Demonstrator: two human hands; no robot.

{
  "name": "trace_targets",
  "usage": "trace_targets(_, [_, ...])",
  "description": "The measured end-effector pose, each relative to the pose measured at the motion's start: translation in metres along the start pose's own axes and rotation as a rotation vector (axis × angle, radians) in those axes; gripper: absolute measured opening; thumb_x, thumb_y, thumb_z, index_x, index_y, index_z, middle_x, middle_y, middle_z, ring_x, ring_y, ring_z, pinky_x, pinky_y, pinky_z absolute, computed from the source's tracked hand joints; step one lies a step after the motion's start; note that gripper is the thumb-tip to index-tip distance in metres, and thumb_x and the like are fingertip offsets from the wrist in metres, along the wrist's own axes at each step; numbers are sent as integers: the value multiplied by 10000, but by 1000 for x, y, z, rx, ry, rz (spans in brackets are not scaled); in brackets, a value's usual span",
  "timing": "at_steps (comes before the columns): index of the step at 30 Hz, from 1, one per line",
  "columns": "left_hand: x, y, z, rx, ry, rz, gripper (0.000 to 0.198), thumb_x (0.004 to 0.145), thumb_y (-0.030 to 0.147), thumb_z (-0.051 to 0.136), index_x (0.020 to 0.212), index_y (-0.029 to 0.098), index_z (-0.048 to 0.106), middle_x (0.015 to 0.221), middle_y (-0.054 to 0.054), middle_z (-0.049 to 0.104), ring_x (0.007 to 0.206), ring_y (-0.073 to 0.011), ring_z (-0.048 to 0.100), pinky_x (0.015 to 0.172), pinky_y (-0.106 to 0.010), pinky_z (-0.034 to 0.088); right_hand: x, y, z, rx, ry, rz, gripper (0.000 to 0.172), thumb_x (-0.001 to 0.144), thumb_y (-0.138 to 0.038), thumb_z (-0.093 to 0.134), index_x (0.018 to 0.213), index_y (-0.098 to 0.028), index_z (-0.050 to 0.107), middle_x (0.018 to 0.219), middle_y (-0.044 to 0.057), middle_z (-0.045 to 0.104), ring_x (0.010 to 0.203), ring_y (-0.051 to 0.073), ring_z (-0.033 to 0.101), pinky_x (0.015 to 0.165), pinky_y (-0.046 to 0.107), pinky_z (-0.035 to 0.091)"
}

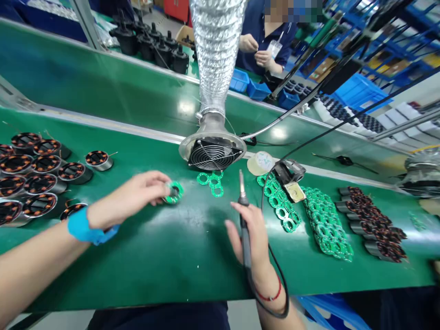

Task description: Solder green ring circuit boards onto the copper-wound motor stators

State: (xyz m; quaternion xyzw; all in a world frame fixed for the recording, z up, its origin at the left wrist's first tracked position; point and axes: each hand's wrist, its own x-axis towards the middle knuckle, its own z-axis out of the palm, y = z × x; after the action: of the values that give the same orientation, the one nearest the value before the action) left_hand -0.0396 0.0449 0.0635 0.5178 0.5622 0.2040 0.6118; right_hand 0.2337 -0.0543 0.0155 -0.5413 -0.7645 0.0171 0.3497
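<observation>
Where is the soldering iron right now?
In the head view, just right of centre: the soldering iron is in the right hand, its tip right of the green rings below the fan.

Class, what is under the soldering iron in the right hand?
Green tabletop shows on either side of the soldering iron; whatever lies directly beneath it and the right hand is covered.
</observation>
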Motion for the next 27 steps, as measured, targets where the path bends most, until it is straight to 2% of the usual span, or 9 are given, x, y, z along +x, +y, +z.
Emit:
trace_targets(3, [29, 22, -33, 107, 296, 42, 227, 741, 295, 673, 898, 166, 572, 720, 4, 625, 674, -146, 550, 670, -291, 458, 13, 53, -5, -214, 91, 133, 313, 941, -268, 545, 1235, -203, 632, 980, 125, 694, 934, 291, 644, 849, 486, 543])
trace_targets(6, [65, 40, -49, 143, 372, 96, 179, 843, 301, 629, 864, 142, 550, 749, 12, 609, 716, -106, 553, 717, -243, 478, 26, 93, -3, -149, 59, 339, 355, 943, -323, 525, 1227, -147, 646, 997, 156, 726, 904, 291, 681, 839, 485, 564])
trace_targets(8, [94, 48, -49, 158, 407, 114, 203, 904, 313, 593, 911, 111, 568, 808, -4, 636, 762, -99, 581, 765, -234, 504, 29, 106, -2, -92, 56, 380, 363, 951, -357, 519, 1205, -136, 651, 1018, 163, 748, 882, 279, 713, 815, 456, 585])
trace_targets(12, [154, 55, -43, 252, 541, 67, 257, 968, 303, 587, 1098, 82, 616, 973, -68, 692, 827, -150, 650, 779, -314, 565, 20, 97, 2, -9, 73, 363, 361, 994, -332, 449, 1280, -161, 590, 991, 129, 784, 857, 238, 759, 795, 393, 607])
trace_targets(16, [186, 59, -46, 406, 606, 46, 364, 967, 381, 618, 1254, 156, 619, 1303, -116, 629, 1159, -264, 629, 981, -490, 541, 16, 70, 23, 120, -6, 331, 266, 993, -266, 431, 1214, -205, 564, 1072, 122, 786, 964, 217, 770, 837, 367, 616])
trace_targets(20, [176, 64, -60, 529, 681, 71, 558, 960, 319, 547, 1417, 2, 498, 1509, -289, 423, 1383, -370, 469, 1168, -501, 360, 28, 55, 57, 84, -55, 308, 390, 876, -255, 591, 1248, -177, 505, 1330, 204, 671, 1165, 268, 703, 927, 424, 594])
trace_targets(22, [155, 61, -74, 576, 676, 84, 605, 919, 336, 566, 1430, 19, 505, 1521, -271, 416, 1363, -373, 487, 1176, -464, 344, 34, 53, 71, 67, -82, 296, 427, 852, -269, 616, 1249, -161, 503, 1345, 224, 648, 1218, 297, 665, 983, 479, 563])
trace_targets(24, [121, 50, -94, 639, 624, 96, 570, 872, 371, 591, 1369, 92, 589, 1465, -193, 503, 1282, -338, 555, 1151, -421, 374, 35, 53, 79, 66, -116, 276, 410, 854, -302, 615, 1226, -153, 527, 1308, 224, 663, 1214, 322, 651, 1027, 545, 519])
trace_targets(27, [49, 23, -124, 779, 470, 132, 551, 845, 424, 562, 1306, 129, 625, 1291, -123, 625, 1127, -289, 622, 1066, -380, 447, 26, 50, 82, 84, -164, 234, 385, 890, -361, 570, 1206, -142, 552, 1268, 236, 672, 1190, 349, 639, 1086, 641, 422])
